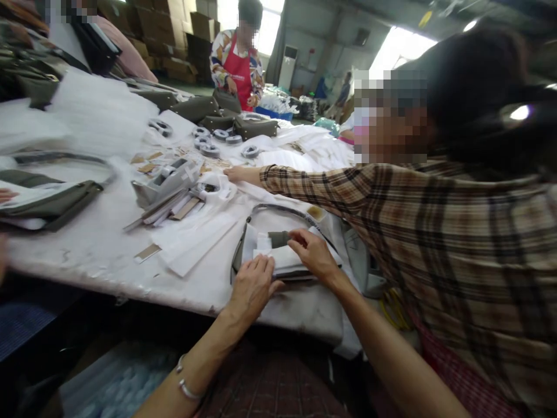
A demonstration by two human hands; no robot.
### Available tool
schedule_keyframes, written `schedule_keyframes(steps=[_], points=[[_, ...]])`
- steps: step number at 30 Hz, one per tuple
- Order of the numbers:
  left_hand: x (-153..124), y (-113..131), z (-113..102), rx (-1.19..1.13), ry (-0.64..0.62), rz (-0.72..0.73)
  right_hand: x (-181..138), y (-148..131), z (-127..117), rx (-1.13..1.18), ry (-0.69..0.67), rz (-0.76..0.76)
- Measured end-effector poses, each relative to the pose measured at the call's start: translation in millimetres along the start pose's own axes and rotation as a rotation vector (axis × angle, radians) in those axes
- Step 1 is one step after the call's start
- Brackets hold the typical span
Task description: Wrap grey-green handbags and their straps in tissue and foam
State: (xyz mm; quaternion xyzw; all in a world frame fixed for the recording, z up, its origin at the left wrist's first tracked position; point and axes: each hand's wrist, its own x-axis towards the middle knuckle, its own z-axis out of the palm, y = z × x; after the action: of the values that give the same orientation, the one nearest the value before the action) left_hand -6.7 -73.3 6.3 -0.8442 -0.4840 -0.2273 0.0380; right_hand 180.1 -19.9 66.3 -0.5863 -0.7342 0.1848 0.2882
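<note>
An olive-grey bag (278, 239) wrapped in white paper (285, 257) lies at the near edge of the white-covered table (100, 244). My left hand (252, 287) rests on the paper at the bag's near left corner, fingers curled over its edge. My right hand (311, 251) pinches the paper at the bag's top right, fingers closed. The bag's curved strap (278, 209) arches behind it.
A person in a plaid shirt (435, 232) leans in from the right, their hand (237, 173) reaching over the table. Tape rolls (209, 150), paper strips, card pieces and more olive bags (255, 125) lie farther back. Another person in a red apron (239, 67) stands at the far end.
</note>
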Motion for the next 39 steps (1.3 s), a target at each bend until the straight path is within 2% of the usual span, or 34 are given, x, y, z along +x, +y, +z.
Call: schedule_keyframes(steps=[3,7,10,13,16,18,22,26,30,32,36,39], points=[[0,-1,-1,-0.009,-0.032,-0.026,-52,27,-37,-0.099,0.159,-0.049],[1,-2,-2,-0.021,-0.038,-0.021,-117,76,-70,-0.273,0.354,0.093],[0,-3,0,-0.003,-0.043,-0.016,-145,105,-81,-0.305,0.466,0.213],[0,-5,2,0.032,-0.042,-0.007,-149,123,-89,-0.217,0.568,0.321],[0,-6,4,0.055,-0.028,0.012,-136,137,-101,0.055,0.693,0.499],[0,-7,4,0.066,-0.013,0.02,-126,145,-110,0.194,0.727,0.569],[-1,-8,5,0.082,0.011,0.032,-116,154,-120,0.328,0.706,0.607],[0,-8,4,0.085,0.014,0.043,-114,146,-120,0.46,0.696,0.62],[0,-8,4,0.095,0.018,0.047,-129,131,-123,0.55,0.849,0.578],[-1,-8,5,0.104,0.02,0.044,-145,127,-123,0.611,0.886,0.607],[-2,-9,7,0.112,0.025,0.047,-173,132,-110,0.782,0.758,0.771],[-2,-10,9,0.101,0.032,0.058,-174,139,-102,0.825,0.686,0.823]])
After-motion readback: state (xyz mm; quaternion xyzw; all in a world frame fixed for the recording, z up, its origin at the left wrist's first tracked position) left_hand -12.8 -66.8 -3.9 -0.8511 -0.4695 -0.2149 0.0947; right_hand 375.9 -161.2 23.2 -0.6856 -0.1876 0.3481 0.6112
